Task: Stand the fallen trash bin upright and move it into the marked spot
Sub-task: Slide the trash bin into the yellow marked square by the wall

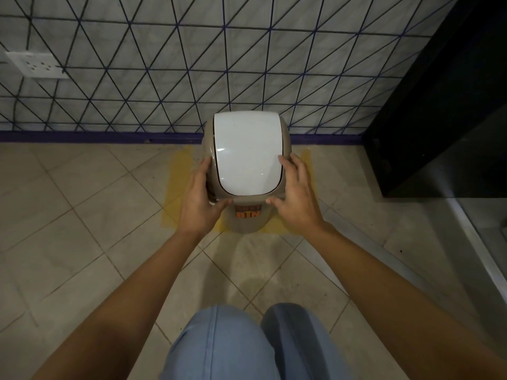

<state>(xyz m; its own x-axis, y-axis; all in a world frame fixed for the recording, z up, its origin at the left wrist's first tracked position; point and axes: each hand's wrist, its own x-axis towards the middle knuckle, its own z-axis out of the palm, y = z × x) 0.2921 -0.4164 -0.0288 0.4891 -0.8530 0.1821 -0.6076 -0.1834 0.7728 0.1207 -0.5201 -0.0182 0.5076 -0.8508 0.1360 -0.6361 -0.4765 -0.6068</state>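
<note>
A beige trash bin (247, 220) with a white swing lid (247, 154) and an orange "BIN" label stands upright on the tiled floor, close to the wall. It sits inside a yellow taped square (175, 185) whose edges show on both sides of it. My left hand (199, 196) grips the left side of the bin's top, thumb on the front rim. My right hand (295, 196) rests against the right side of the top, fingers spread, thumb at the front rim.
A tiled wall (164, 78) with dark triangular lines and a purple baseboard is right behind the bin. A white wall socket (35, 64) is at upper left. A black cabinet (439, 119) stands to the right. My knees in blue trousers (247, 346) are at the bottom.
</note>
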